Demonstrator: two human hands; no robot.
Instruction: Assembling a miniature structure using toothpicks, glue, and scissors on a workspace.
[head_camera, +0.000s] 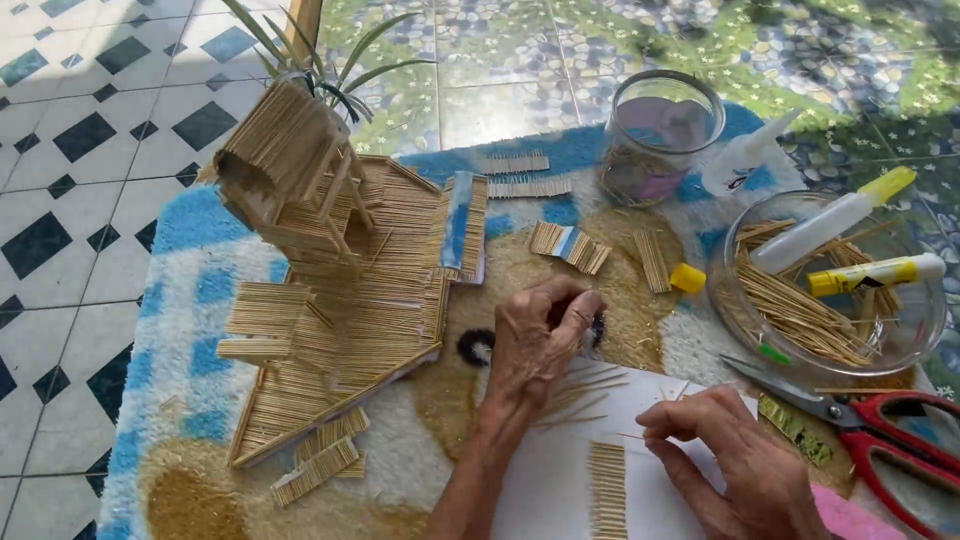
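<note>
Right hand (722, 450) nearest, grip pinching a thin stick (632, 436) over white paper (545, 480), left hand (540, 345) grip curled closed, contents hidden, stick house (290, 165) beyond

A blue-and-cream rug (190, 330) on tiled floor (90, 120) carries a toothpick house (300, 170).

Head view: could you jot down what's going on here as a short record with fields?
Place: rug on tiled floor
Left hand: fingers pinched together above loose sticks
Right hand: pinching one thin stick, resting on white paper
On the paper: a glued row of sticks
Model: stick house on a stick base
Right side: glass bowl with sticks and glue tubes, red scissors, jar
</note>
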